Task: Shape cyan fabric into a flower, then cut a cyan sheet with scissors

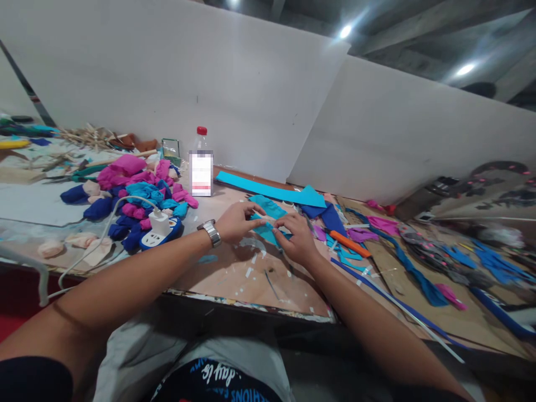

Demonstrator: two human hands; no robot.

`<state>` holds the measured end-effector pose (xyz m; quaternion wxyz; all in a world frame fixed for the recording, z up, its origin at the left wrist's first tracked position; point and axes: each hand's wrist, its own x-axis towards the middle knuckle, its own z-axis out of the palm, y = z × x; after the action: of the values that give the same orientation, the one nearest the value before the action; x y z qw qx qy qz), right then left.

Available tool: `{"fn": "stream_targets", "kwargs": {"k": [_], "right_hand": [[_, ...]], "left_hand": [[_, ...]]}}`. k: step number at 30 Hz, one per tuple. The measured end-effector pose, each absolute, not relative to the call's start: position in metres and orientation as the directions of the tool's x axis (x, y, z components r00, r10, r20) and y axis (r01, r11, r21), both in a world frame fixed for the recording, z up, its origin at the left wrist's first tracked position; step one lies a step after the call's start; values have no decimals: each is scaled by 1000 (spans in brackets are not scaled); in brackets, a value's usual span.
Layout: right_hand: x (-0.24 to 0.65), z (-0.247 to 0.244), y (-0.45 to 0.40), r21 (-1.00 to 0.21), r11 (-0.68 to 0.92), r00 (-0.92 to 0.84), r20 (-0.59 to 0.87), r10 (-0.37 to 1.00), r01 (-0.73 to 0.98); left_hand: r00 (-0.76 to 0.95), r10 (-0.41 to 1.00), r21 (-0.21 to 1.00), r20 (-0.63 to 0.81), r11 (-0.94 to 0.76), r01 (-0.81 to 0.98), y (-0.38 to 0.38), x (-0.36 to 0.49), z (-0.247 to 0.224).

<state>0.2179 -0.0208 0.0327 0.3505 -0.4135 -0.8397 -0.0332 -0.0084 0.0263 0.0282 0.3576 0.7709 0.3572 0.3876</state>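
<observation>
The person wears a dark shirt point(176, 385) printed with white script, in which "day is" can be read, and blue capitals, partly cut off. The left sleeve point(36, 379) is plain and nearly black, ending around the elbow; both forearms are bare below. A silver-coloured watch point(214, 234) with a linked metal band circles the left wrist. Pale grey cloth point(129, 349) covers the lap. The fingers point(288, 223) are bare.

Small white lamps point(345, 32) glare with soft streaks against the dim ceiling point(402, 34), the pale wall point(209, 78) takes a muted greyish light, the label point(201, 174) on the bottle point(201, 140) breaks into square blocks, and the outer edges (the right one especially) look stretched and blurry
</observation>
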Motion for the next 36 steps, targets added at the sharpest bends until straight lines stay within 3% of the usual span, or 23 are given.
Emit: {"fn": "stream_targets", "kwargs": {"k": [10, 21, 36], "right_hand": [[215, 35, -24, -215, 695, -489, 572, 659, 686], [212, 37, -27, -206, 708, -532, 529, 662, 676], [217, 34, -25, 39, 586, -525, 496, 691, 809]], "left_hand": [[574, 755, 764, 317, -562, 317, 15, -9, 34], [648, 739, 717, 186, -553, 425, 11, -10, 36], [623, 769, 664, 146, -543, 514, 12, -8, 33]]}}
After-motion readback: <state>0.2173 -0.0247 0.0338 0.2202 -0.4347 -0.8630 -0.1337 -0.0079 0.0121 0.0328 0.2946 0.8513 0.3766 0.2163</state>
